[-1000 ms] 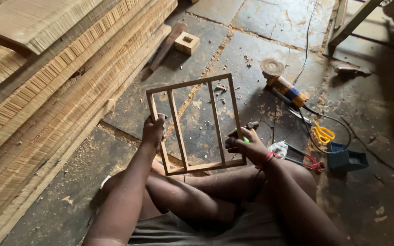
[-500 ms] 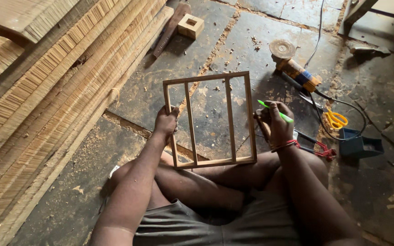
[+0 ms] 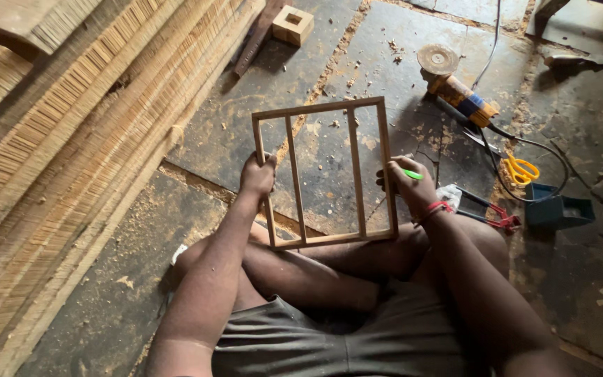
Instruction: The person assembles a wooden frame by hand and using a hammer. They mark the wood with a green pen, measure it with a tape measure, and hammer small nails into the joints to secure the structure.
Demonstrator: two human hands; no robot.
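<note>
Though thin-slatted, wooden frame (image 3: 322, 173) likely light, stiff, splintery; held upright over lap, centre of head view. Left hand (image 3: 257, 174) clenched on nine o'clock stile; right hand (image 3: 407, 183) at three o'clock, gripping stile plus green marker (image 3: 413, 174). Best held by outer stiles.

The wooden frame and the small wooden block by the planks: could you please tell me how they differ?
The wooden frame is large, thin-barred and open, with two inner uprights; the small wooden block is chunky with one square hole. The frame is held by the left hand and right hand; the block lies untouched on the floor. Both are pale wood.
</note>
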